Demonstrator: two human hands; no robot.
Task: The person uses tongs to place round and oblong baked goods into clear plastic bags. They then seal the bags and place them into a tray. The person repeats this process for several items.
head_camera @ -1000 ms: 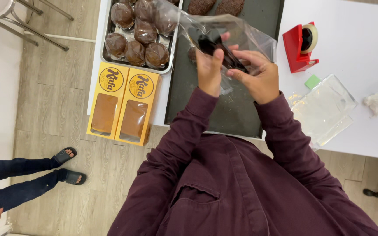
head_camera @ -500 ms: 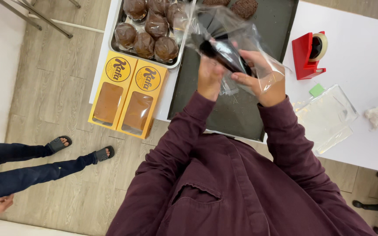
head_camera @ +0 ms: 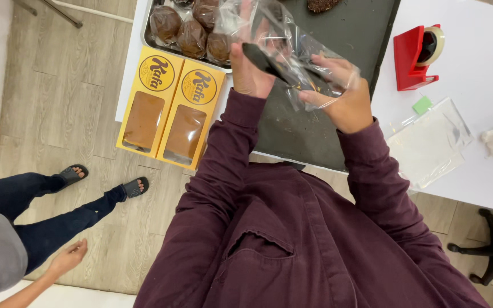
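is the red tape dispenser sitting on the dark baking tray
No, the red tape dispenser stands on the white table, to the right of the dark tray and off it.

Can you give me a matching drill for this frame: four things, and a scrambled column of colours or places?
Things:
1. tape dispenser
2. two window boxes
3. clear plastic bag
4. chocolate-coated buns

Places or colours:
A. held up between the left hand and right hand
B. red, on the white table
C. in the metal tray
D. yellow, side by side at the table edge

Pairs: 1-B, 2-D, 3-A, 4-C
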